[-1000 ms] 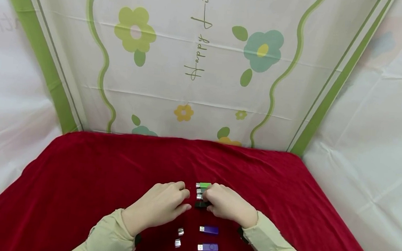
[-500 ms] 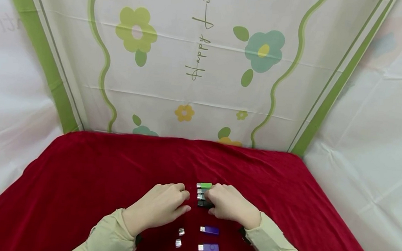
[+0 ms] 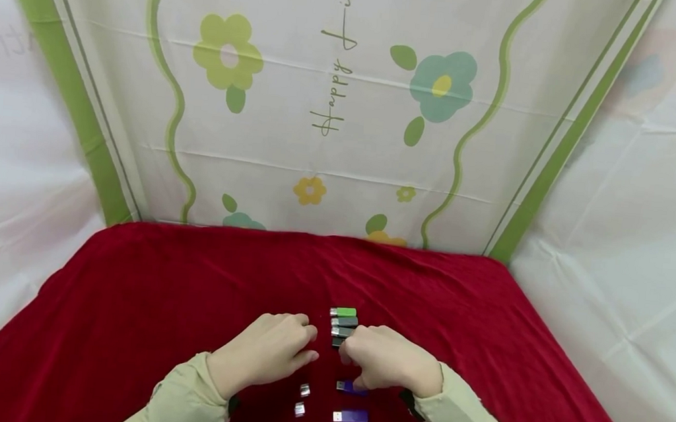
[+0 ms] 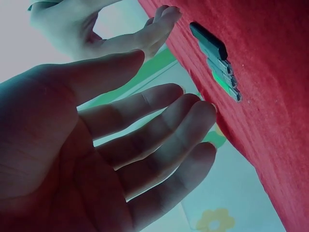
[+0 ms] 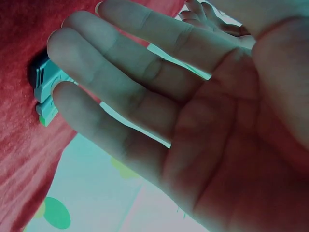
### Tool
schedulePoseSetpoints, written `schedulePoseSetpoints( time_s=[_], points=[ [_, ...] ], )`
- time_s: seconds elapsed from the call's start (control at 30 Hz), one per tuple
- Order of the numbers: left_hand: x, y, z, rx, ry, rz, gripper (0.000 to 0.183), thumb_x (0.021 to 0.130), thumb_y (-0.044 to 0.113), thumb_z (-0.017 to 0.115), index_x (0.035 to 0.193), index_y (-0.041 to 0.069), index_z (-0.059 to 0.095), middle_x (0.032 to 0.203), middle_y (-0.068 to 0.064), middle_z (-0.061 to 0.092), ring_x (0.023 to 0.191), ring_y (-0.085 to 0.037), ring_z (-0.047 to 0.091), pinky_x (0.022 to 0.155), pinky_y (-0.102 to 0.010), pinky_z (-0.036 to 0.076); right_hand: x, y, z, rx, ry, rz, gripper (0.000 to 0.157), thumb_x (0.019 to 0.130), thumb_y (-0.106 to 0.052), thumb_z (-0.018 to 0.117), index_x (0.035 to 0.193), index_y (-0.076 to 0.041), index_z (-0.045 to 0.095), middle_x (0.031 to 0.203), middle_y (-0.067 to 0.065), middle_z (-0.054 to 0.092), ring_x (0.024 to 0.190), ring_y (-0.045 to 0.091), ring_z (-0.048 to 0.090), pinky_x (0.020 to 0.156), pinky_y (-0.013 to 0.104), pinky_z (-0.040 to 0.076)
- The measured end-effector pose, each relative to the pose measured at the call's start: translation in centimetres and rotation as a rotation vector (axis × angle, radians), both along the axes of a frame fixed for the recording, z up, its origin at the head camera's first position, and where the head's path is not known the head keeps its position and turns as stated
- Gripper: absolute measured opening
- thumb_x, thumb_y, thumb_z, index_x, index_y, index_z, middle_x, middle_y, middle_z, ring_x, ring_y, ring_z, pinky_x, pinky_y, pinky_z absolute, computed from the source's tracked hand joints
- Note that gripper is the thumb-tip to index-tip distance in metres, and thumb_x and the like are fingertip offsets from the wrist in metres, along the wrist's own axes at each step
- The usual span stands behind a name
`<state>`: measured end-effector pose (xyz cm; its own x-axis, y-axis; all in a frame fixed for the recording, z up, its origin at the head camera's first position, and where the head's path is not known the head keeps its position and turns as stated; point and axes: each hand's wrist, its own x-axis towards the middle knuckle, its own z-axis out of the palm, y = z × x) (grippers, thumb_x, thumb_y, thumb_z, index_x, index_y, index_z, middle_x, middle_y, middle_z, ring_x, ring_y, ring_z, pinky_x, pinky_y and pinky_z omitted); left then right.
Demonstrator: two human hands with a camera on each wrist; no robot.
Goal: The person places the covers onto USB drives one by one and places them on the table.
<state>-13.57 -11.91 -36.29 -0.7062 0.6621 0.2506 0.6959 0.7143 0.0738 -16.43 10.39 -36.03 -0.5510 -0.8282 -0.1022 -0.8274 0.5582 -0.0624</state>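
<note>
In the head view my right hand (image 3: 392, 360) hovers between the row of USB sticks and a purple USB stick (image 3: 349, 387), its thumb overlapping that stick. Its fingers are loosely extended and hold nothing in the right wrist view. The row runs from a green USB stick (image 3: 346, 312) through two grey ones (image 3: 349, 321) to a black USB stick (image 3: 336, 343), partly hidden by my fingers. My left hand (image 3: 267, 350) stays left of the row, fingers relaxed and apart, palm bare in the left wrist view. Nearer lies a second purple USB stick (image 3: 355, 417), its metal plug exposed.
Two small silver caps (image 3: 305, 390) lie left of the purple sticks. A red cloth (image 3: 190, 272) covers the table. White curtains (image 3: 272, 133) with printed flowers stand behind it and at both sides.
The black USB stick shifted slightly right into line with the row. My right hand then left it and came nearer, over the farther purple stick. My left hand barely moved.
</note>
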Motion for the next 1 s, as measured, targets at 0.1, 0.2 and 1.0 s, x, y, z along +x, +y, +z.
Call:
schedulePoseSetpoints(
  time_s=[0.1,0.2,1.0],
  points=[
    [0.0,-0.2,-0.2,-0.004,-0.008,0.006,0.027,0.086,0.025,0.076,0.069,0.016,0.057,0.066,0.007,0.043,0.052,-0.007,0.040,0.044,-0.023,0.036,-0.1,-0.2,-0.2,-0.009,0.019,0.026,0.023,0.068,-0.019,0.089,0.069,-0.019,0.066,0.054,-0.015,0.042,0.048,0.002,0.032,0.044,0.019,0.035],
    [0.0,-0.2,-0.2,-0.011,-0.016,0.008,0.028,0.086,0.025,0.076,0.069,0.016,0.056,0.065,0.007,0.043,0.052,-0.007,0.040,0.044,-0.023,0.036,-0.1,0.0,-0.4,-0.045,0.046,0.049,0.018,0.073,-0.023,0.086,0.073,-0.019,0.068,0.063,-0.014,0.051,0.053,0.000,0.040,0.049,0.019,0.039],
    [-0.1,0.2,0.2,-0.028,-0.131,-0.004,0.027,0.088,0.026,0.075,0.069,0.017,0.059,0.065,0.008,0.045,0.053,-0.004,0.040,0.047,-0.021,0.038,-0.8,1.1,-2.1,-0.016,0.034,0.239,0.018,0.070,-0.023,0.090,0.071,-0.023,0.072,0.070,-0.018,0.055,0.063,-0.008,0.047,0.056,0.011,0.041]
  ],
)
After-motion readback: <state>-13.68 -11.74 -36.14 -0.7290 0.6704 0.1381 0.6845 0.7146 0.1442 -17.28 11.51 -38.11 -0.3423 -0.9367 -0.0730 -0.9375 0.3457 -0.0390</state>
